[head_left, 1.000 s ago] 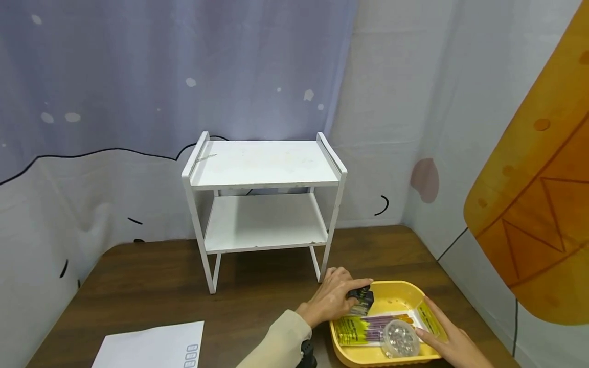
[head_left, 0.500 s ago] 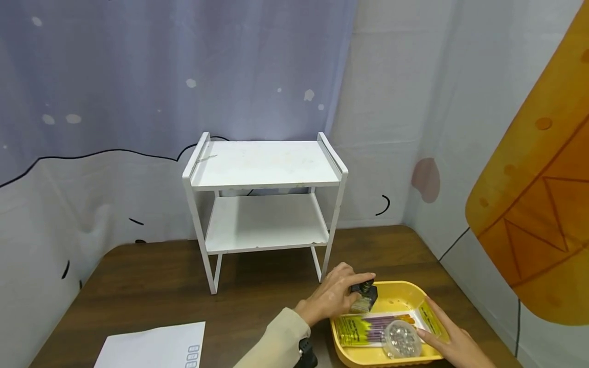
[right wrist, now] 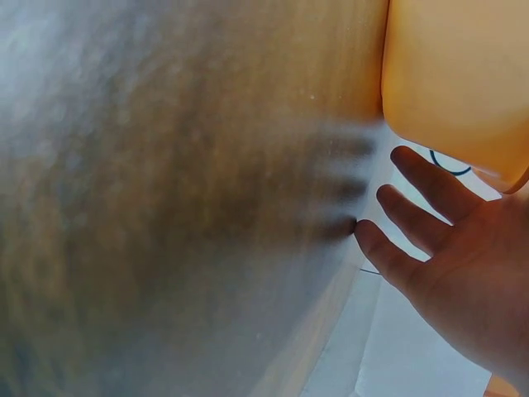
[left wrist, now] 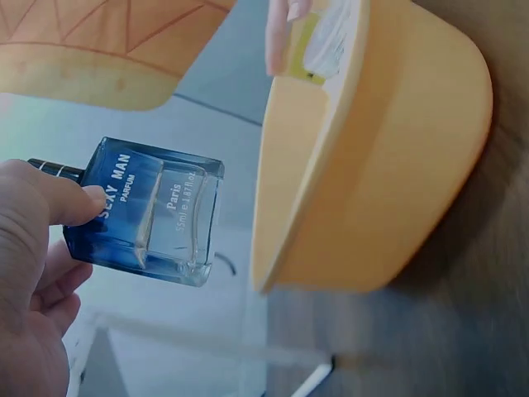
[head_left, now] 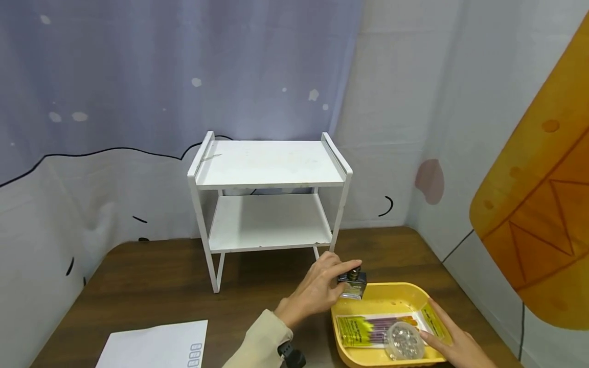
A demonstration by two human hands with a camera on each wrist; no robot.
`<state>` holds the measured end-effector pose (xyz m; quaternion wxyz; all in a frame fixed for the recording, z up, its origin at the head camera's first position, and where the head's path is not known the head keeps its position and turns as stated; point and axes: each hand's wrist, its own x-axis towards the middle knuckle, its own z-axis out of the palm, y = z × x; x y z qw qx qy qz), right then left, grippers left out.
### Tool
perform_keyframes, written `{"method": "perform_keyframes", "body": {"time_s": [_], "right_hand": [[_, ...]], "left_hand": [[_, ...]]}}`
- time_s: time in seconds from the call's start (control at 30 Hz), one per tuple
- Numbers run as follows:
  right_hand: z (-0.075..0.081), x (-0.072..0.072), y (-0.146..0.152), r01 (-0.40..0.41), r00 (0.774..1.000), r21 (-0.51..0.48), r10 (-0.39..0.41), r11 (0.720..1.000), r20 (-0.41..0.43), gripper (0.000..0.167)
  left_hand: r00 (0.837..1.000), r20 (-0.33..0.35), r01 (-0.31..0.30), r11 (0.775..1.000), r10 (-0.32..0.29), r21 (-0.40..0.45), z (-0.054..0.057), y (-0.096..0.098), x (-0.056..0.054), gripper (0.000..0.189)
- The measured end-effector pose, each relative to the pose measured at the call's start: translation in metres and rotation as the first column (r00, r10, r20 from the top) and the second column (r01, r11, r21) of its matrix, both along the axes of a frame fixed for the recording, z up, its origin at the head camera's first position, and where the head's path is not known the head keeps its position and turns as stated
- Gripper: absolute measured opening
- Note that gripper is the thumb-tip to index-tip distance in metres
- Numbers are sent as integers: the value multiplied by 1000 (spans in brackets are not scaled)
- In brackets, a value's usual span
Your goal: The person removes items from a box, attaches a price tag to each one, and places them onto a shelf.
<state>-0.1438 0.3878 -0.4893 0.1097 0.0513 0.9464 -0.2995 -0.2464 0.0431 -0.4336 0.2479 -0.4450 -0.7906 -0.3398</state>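
My left hand pinches a square glass perfume bottle between thumb and fingers. The bottle is dark blue fading to clear, with a black cap and white lettering, and hangs over the back left rim of the yellow plastic basket. At the basket's right side is my right hand, its thumb over the rim near a round clear container. In the right wrist view its fingers are straight and spread beside the outer wall. A yellow-green packet of thin purple sticks lies inside the basket.
A white two-tier shelf stands at the back of the brown wooden table. White paper lies at the front left. Printed cloth hangs behind and to the right.
The perfume bottle, held in my left hand, has risen from inside the basket and shifted left and back. The right hand stays at the basket's right side.
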Motion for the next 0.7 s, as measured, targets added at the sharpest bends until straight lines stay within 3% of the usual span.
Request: {"method": "perform_keyframes", "body": {"time_s": [0.3, 0.7], "right_hand": [[-1, -1, -1, 10, 1000, 8, -10, 1000, 9, 91], [-1, -1, 0, 52, 998, -76, -49, 996, 39, 93]], "left_hand": [[997, -51, -58, 992, 64, 110, -5, -45, 3, 59], [991, -19, -128, 985, 131, 117, -32, -93, 9, 63]]}}
